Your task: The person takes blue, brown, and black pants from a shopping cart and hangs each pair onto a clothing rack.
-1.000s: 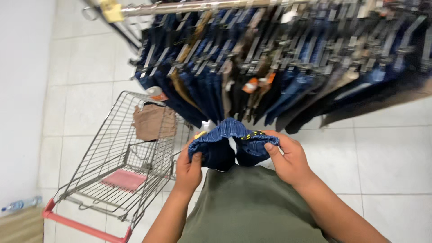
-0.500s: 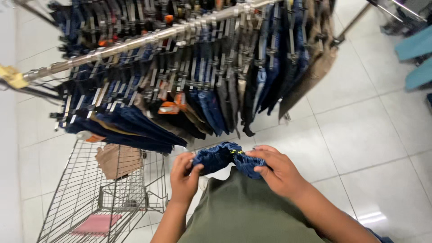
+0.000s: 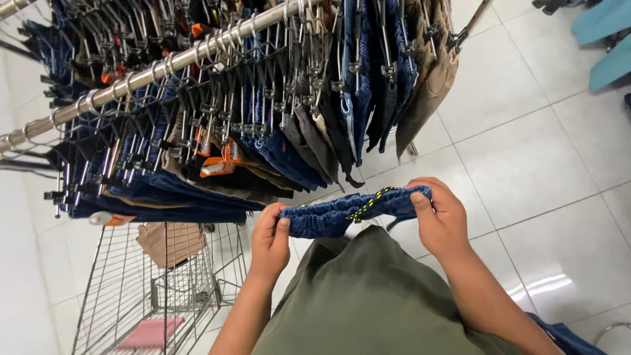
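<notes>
A shopper's left hand [image 3: 269, 240] and right hand [image 3: 439, 217] each close around one end of the elastic waistband of a pair of blue denim shorts [image 3: 342, 213], pulling it taut at chest height; a yellow-and-black drawstring [image 3: 369, 204] runs across its middle. At 12 o'clock from the shorts, a metal clothes rail [image 3: 190, 56] carries clipped trousers in blue, black and tan. At 8 o'clock, a wire shopping trolley [image 3: 125, 296] holds a tan garment [image 3: 172, 242] and a pink item [image 3: 151, 331] on the white tiled floor [image 3: 532, 151].
</notes>
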